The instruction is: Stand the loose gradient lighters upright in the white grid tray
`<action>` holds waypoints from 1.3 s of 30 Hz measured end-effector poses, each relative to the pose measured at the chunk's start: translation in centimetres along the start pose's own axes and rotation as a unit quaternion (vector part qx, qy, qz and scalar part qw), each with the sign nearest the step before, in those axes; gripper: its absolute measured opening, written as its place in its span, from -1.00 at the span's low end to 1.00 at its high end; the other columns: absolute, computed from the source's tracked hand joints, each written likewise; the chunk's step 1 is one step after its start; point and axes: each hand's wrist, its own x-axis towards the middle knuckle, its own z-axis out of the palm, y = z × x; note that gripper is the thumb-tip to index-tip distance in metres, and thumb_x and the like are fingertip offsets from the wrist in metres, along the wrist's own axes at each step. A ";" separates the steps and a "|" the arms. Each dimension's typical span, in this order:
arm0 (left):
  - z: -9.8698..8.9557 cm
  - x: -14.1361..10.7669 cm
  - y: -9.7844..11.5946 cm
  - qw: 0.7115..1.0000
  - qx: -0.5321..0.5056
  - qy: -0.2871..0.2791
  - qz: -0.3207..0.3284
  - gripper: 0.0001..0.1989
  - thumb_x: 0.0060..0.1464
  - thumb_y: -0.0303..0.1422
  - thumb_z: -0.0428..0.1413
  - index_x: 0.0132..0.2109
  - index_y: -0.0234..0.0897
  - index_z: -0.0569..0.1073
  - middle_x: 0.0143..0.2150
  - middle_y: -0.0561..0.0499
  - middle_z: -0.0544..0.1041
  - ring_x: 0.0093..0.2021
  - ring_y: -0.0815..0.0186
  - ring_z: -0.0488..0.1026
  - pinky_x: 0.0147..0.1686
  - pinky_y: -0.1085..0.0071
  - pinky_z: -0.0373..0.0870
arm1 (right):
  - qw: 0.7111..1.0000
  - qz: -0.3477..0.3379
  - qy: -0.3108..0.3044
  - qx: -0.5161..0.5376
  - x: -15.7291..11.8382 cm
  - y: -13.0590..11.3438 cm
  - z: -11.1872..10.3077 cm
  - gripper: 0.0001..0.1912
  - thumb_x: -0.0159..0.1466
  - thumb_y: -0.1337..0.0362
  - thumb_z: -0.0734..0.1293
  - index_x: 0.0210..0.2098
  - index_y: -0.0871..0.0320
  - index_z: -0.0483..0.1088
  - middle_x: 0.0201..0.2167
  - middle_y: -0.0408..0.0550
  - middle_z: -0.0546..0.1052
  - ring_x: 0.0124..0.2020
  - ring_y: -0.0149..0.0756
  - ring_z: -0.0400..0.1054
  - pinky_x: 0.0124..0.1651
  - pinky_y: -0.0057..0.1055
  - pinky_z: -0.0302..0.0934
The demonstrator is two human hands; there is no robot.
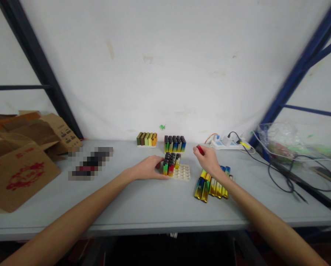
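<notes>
A pale tray with round holes (184, 172) lies at the middle of the table. Several upright lighters (170, 164) in green, red and yellow fill its left part, and its right holes are bare. My left hand (150, 168) rests at the tray's left side, fingers and thumb spread around the lighters' left edge; a dark red thing shows by its fingers. Up and to the right of the tray, my right hand (206, 159) is closed on a small red item (200, 149), partly hidden by the fingers. Below that hand lie several gold and blue lighters (202, 189), partly under the wrist.
Behind the tray stand a block of blue-green lighters (175, 143) and a block of yellow, orange and brown ones (147, 139). Cardboard boxes (24, 173) sit left. A power strip (226, 143), black cables (270, 171) and clear plastic bags (284, 138) are at right.
</notes>
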 end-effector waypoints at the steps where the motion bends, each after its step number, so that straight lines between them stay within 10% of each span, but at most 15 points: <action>1: 0.0 0.0 0.0 1.000 -0.002 -0.001 -0.002 -0.34 -0.10 0.27 0.21 -0.17 -0.27 0.50 -0.31 -0.05 0.52 -0.32 0.14 0.45 -0.34 0.33 0.29 | 1.000 0.001 -0.002 0.002 -0.1 0.0 0.1 -0.53 0.32 -0.02 0.17 -0.61 0.08 0.06 -0.66 -0.22 0.13 -0.56 -0.39 0.05 -0.44 -0.40 -0.11; 10: 0.0 0.0 0.0 1.000 0.020 -0.005 -0.006 -0.32 -0.10 0.27 0.22 -0.17 -0.28 0.49 -0.30 -0.06 0.52 -0.31 0.14 0.44 -0.31 0.32 0.29 | 0.992 -0.063 -0.108 0.012 -1.0 -0.3 -0.1 -0.58 0.48 -0.07 0.10 -0.24 0.11 0.32 -0.46 -0.13 0.43 -0.43 -0.29 0.30 -0.32 -0.40 0.11; 29: 0.0 0.0 0.0 1.000 0.008 -0.006 -0.005 -0.34 -0.10 0.25 0.22 -0.16 -0.28 0.50 -0.31 -0.05 0.51 -0.32 0.15 0.43 -0.33 0.31 0.30 | 0.957 -0.124 -0.261 -0.026 -2.3 -1.9 1.5 -0.67 0.52 0.05 0.09 -0.18 0.11 0.33 -0.52 -0.13 0.50 -0.52 -0.30 0.35 -0.40 -0.45 0.12; 39: -0.1 0.0 0.1 1.000 0.015 -0.008 -0.012 -0.32 -0.09 0.26 0.21 -0.14 -0.28 0.50 -0.29 -0.06 0.52 -0.31 0.15 0.43 -0.30 0.30 0.31 | 0.945 -0.117 -0.237 -0.191 -1.5 -1.4 0.6 -0.47 0.49 -0.12 0.07 -0.28 0.12 0.44 -0.40 0.00 0.59 -0.39 -0.22 0.45 -0.35 -0.40 0.05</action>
